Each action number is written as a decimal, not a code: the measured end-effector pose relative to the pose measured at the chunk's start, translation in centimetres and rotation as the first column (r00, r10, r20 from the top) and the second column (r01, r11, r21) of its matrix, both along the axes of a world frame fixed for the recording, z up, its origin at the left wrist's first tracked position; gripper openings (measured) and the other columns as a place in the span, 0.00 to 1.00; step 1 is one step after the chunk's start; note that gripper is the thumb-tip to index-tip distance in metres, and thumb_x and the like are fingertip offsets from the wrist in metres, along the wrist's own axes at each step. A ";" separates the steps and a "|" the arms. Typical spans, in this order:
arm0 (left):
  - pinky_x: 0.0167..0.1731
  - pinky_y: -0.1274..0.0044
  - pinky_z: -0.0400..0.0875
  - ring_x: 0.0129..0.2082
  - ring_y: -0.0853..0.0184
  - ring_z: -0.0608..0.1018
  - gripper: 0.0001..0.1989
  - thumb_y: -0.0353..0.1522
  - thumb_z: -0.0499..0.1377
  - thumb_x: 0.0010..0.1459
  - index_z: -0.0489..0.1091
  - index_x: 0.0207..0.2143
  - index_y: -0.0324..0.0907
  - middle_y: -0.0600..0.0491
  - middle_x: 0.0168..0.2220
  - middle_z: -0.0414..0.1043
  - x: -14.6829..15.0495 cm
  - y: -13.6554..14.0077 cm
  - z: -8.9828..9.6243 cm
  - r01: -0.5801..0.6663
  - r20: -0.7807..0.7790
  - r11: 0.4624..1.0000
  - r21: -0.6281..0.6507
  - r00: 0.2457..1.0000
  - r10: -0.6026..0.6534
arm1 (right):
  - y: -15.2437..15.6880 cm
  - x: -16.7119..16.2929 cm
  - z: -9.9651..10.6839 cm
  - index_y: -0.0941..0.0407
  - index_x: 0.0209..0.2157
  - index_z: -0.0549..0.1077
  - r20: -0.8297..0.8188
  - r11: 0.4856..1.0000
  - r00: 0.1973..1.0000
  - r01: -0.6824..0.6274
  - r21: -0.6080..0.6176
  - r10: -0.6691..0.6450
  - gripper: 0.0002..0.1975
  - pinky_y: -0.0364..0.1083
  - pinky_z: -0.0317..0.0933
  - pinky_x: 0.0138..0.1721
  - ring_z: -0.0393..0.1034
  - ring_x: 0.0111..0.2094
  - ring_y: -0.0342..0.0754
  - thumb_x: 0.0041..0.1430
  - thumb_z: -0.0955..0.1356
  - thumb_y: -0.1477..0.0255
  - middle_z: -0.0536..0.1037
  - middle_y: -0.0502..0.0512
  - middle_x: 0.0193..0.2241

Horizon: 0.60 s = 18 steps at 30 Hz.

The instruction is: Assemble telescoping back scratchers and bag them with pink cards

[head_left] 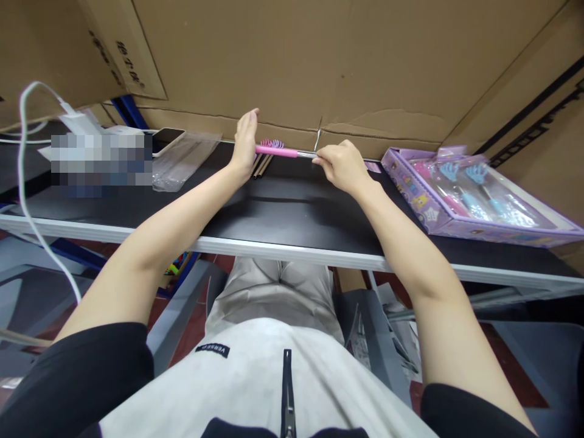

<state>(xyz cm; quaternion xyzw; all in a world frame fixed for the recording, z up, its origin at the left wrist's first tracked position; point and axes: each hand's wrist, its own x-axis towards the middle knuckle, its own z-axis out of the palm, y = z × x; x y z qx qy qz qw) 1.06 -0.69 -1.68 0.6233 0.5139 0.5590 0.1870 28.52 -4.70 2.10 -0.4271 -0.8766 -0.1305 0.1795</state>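
Note:
A back scratcher rod with a pink handle (279,151) is held level above the black table. My right hand (342,167) pinches its thin metal end between thumb and fingers. At the handle's other end, my left hand (246,143) rests its palm against the tip, fingers stretched upward. Just behind the handle lies a pink and purple claw-shaped head (272,143). Beneath, close to my left hand, are a few thin gold-brown rods (261,167), partly covered by the handle.
On the right, an open purple box (483,228) holds several packaged back scratchers (479,188) with blue and pink heads. Clear plastic bags (182,164), a phone (168,139) and a white cable (22,158) are on the left. Cardboard walls (292,61) rise behind the table (292,213).

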 end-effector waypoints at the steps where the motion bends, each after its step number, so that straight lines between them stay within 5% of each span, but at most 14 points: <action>1: 0.76 0.62 0.51 0.80 0.58 0.53 0.48 0.66 0.30 0.71 0.58 0.75 0.45 0.48 0.79 0.55 0.0 0.3 -0.2 0.005 0.038 1.000 0.004 0.999 -0.006 | -0.1 -0.1 0.1 0.57 0.50 0.83 0.002 1.000 1.000 0.002 0.000 -0.002 0.23 0.58 0.56 0.53 0.75 0.49 0.64 0.78 0.58 0.65 0.85 0.67 0.47; 5: 0.77 0.69 0.52 0.81 0.61 0.54 0.36 0.58 0.40 0.76 0.62 0.72 0.49 0.51 0.80 0.56 0.5 0.4 -0.6 0.049 0.169 0.999 -0.023 0.985 -0.045 | -0.3 -0.4 0.2 0.58 0.49 0.83 0.018 1.000 1.000 0.017 -0.004 -0.017 0.21 0.58 0.56 0.53 0.76 0.49 0.64 0.78 0.59 0.65 0.85 0.69 0.47; 10: 0.79 0.70 0.50 0.80 0.62 0.59 0.31 0.47 0.40 0.79 0.61 0.74 0.43 0.50 0.80 0.56 1.3 0.0 -0.3 0.086 0.332 0.994 -0.062 0.941 -0.061 | -0.5 -0.6 0.1 0.59 0.49 0.83 0.040 0.999 0.999 0.032 -0.022 -0.031 0.21 0.58 0.57 0.53 0.77 0.48 0.63 0.78 0.59 0.67 0.85 0.70 0.48; 18: 0.72 0.62 0.61 0.79 0.55 0.58 0.36 0.65 0.49 0.71 0.71 0.66 0.54 0.47 0.66 0.74 -0.1 1.0 0.0 0.073 0.104 0.997 0.024 0.992 -0.075 | -0.6 -1.3 -0.8 0.58 0.49 0.83 0.054 0.999 0.999 0.007 -0.052 -0.004 0.23 0.57 0.58 0.52 0.77 0.47 0.63 0.77 0.58 0.65 0.86 0.69 0.44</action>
